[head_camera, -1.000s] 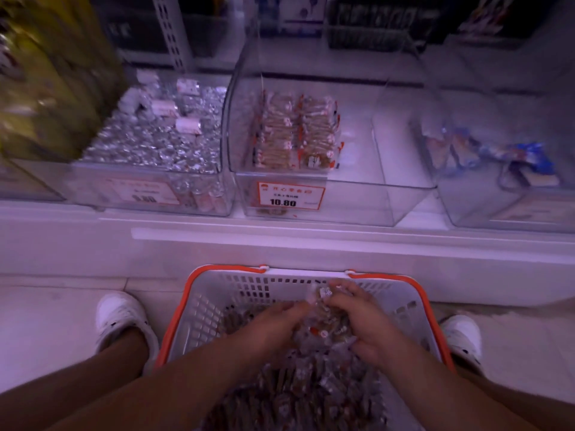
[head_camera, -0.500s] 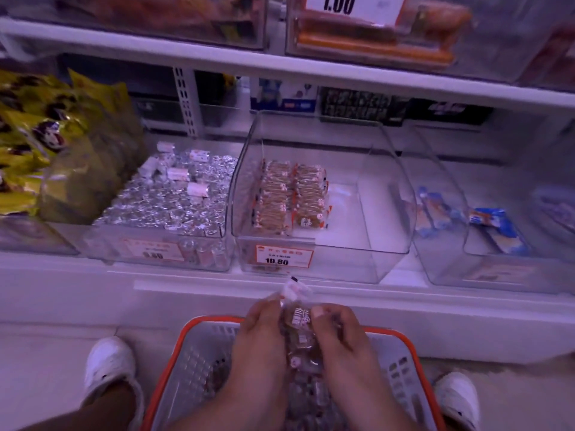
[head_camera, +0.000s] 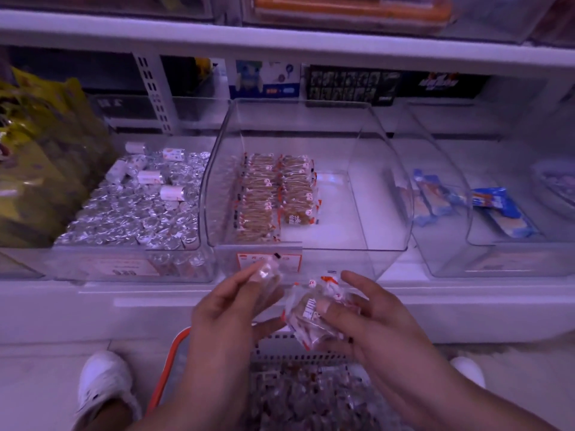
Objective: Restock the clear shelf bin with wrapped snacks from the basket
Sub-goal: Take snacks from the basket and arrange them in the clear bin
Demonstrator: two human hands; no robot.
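Observation:
The clear shelf bin [head_camera: 382, 194] stands in the middle of the low shelf, with two rows of wrapped snacks [head_camera: 277, 194] along its left side and bare floor on its right. Below it sits the white basket [head_camera: 174, 349] with an orange rim, full of more wrapped snacks [head_camera: 311, 396]. My left hand [head_camera: 230, 309] pinches one wrapped snack [head_camera: 267, 272] in front of the bin's price label. My right hand [head_camera: 370, 315] grips a small bunch of wrapped snacks [head_camera: 311, 312] just below the bin's front edge.
A bin of silver-foil sweets [head_camera: 140, 206] adjoins on the left, beside yellow bags [head_camera: 40, 163]. Right of the target stands a clear bin with blue-wrapped bars [head_camera: 494, 203]. An upper shelf [head_camera: 280, 35] overhangs. My white shoes [head_camera: 102, 387] flank the basket.
Both hands rose out of the basket with snacks and moved apart, the left taking one packet. My view tilted up toward the shelf.

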